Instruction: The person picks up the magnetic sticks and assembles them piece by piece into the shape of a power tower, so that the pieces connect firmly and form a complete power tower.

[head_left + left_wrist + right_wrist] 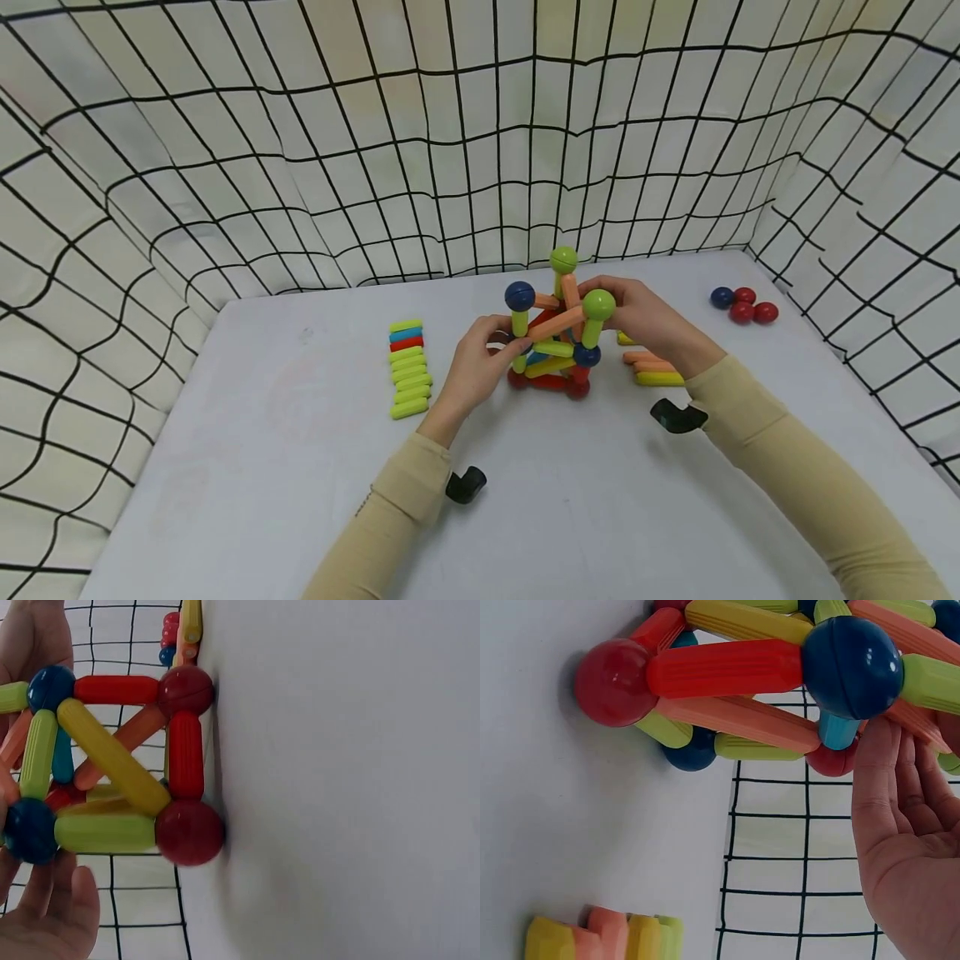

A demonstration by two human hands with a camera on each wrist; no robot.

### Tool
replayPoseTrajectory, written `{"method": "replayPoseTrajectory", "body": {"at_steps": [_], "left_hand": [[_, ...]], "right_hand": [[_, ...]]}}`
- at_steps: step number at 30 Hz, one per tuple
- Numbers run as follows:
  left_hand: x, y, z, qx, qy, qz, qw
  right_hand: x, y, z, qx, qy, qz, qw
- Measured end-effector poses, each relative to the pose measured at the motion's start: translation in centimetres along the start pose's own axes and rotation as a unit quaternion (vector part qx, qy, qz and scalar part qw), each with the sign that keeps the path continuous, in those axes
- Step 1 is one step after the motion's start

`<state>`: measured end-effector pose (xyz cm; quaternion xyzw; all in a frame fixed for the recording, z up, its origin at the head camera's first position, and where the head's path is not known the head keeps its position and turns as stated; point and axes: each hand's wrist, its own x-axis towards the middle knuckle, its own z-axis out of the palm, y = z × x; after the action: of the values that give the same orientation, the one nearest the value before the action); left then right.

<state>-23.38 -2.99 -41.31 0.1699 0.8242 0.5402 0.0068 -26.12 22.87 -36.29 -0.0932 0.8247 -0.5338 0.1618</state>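
A ball-and-rod magnetic building structure (552, 347) stands on the table, with red balls at its base, blue balls halfway up and lime green balls on top. My left hand (477, 354) grips its left side, thumb by the lower end of a salmon rod (557, 324). In the left wrist view, the left fingers curl behind a blue ball (30, 831). From behind on the right, my right hand (639, 310) holds the upper part next to a lime ball (598, 305). The right wrist view has its fingers (877, 780) reaching behind a salmon rod, below a blue ball (851, 667).
A column of short rods (409, 375), mostly lime with one blue and one red, lies left of the structure. Salmon and yellow rods (660, 378) lie under the right forearm. Loose red and blue balls (742, 312) sit at the back right. Black-grid netting (480, 158) surrounds the table.
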Motion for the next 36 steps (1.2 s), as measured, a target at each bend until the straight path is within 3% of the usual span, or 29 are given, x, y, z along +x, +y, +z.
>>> {"method": "replayPoseTrajectory", "body": {"at_steps": [3,6,8,11,13,14,19,23,25,26,28,30,31,32,33,34,36], "left_hand": [[-0.4,0.0,-1.2,0.025,-0.031,-0.006,0.9992],[-1.4,0.0,-3.3,0.119,-0.062,-0.018,0.9908],[-2.4,0.0,-4.8,0.216,-0.082,-0.037,0.9723],[-3.9,-0.4,-6.4,0.352,-0.114,-0.069,0.9263],[-4.8,-1.0,-6.9,0.409,-0.125,-0.071,0.901],[-5.1,-1.3,-7.0,0.427,-0.123,-0.065,0.8933],[-6.4,-2.4,-6.8,0.475,-0.088,-0.007,0.8756],[-6.6,-2.5,-6.6,0.495,-0.08,-0.005,0.8653],[-6.3,-2.2,-6.4,0.476,-0.076,-0.015,0.8761],[-6.1,-2.0,-6.1,0.456,-0.072,-0.019,0.8869],[-5.6,-1.4,-5.5,0.38,-0.057,-0.023,0.923],[-5.2,-0.3,-4.7,0.251,-0.041,-0.032,0.9667],[-5.1,0.2,-4.3,0.18,-0.035,-0.036,0.9823],[-4.9,0.8,-3.8,0.11,-0.025,-0.044,0.9927],[-4.8,1.4,-3.4,0.037,-0.016,-0.053,0.9978],[-4.6,2.0,-3.1,-0.034,-0.005,-0.062,0.9975],[-4.1,3.1,-2.4,-0.149,0.021,-0.076,0.9857]], "right_hand": [[-0.4,0.8,-0.1,-0.001,-0.011,0.004,1.0],[-0.8,2.0,-0.1,-0.005,-0.026,0.001,1.0],[-1.2,2.9,-0.2,-0.014,-0.047,-0.002,0.999],[-1.9,4.2,0.0,-0.067,-0.09,0.002,0.994],[-2.2,5.0,0.3,-0.108,-0.114,0.002,0.988],[-2.3,5.3,0.6,-0.129,-0.119,0.001,0.984],[-1.9,6.1,2.3,-0.195,-0.096,0.006,0.976],[-1.5,6.0,3.8,-0.215,-0.086,0.011,0.973],[-1.4,5.8,4.4,-0.224,-0.087,0.007,0.971],[-1.3,5.7,4.7,-0.227,-0.089,0.005,0.97],[-1.1,5.6,5.3,-0.231,-0.094,-0.002,0.968],[-0.9,5.4,5.7,-0.232,-0.098,-0.006,0.968],[-0.8,5.4,6.0,-0.232,-0.1,-0.008,0.968],[-0.7,5.4,6.3,-0.23,-0.101,-0.007,0.968],[-0.6,5.3,6.5,-0.229,-0.102,-0.008,0.968],[-0.5,5.3,6.6,-0.229,-0.103,-0.009,0.968],[-0.4,5.3,6.9,-0.227,-0.104,-0.012,0.968]]}}
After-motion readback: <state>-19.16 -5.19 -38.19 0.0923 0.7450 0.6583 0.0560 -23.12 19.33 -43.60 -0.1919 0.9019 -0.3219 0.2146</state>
